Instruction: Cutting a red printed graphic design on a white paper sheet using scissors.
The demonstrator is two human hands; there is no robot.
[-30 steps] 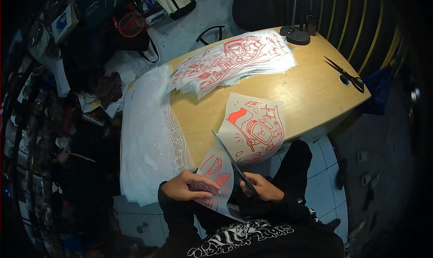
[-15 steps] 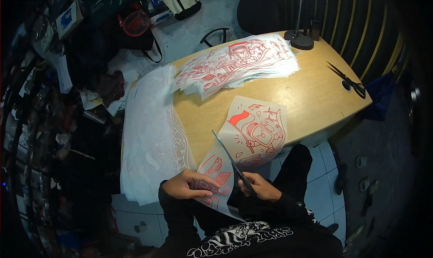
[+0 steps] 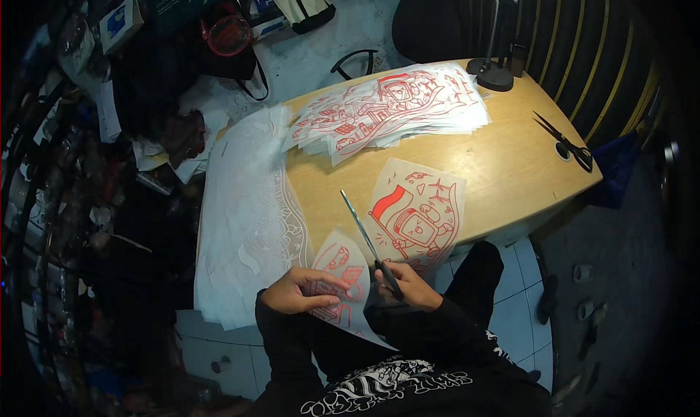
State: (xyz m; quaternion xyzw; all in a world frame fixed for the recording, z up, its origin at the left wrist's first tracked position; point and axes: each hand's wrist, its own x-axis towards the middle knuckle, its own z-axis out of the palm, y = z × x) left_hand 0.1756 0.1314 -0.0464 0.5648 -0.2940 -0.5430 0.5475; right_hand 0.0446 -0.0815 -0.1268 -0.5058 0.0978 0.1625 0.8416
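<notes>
My right hand (image 3: 414, 288) grips a pair of scissors (image 3: 359, 224) by the dark handles, with the long blades pointing up and left. A pale sheet with red line drawings (image 3: 429, 198) lies over the near table edge, to the right of the blades. Pinched between my left thumb and fingers is a curling printed sheet part (image 3: 353, 311), left of the blades and over my lap; my left hand (image 3: 295, 291) is closed on it. Table surface shows between the two parts. Whether they still join near my right hand cannot be seen.
The wooden table (image 3: 510, 180) bears a fanned pile of red-printed sheets (image 3: 390, 110) at the back. A stack of whitish sheets (image 3: 240, 220) overhangs its left side. Black scissors (image 3: 577, 153) and a stand with a round base (image 3: 490, 75) are on the right. Beyond is a dark chair (image 3: 429, 26).
The scissors and my right hand have moved slightly up and left. The left sheet part has come apart from the right one at the top, opening a gap, and curls more.
</notes>
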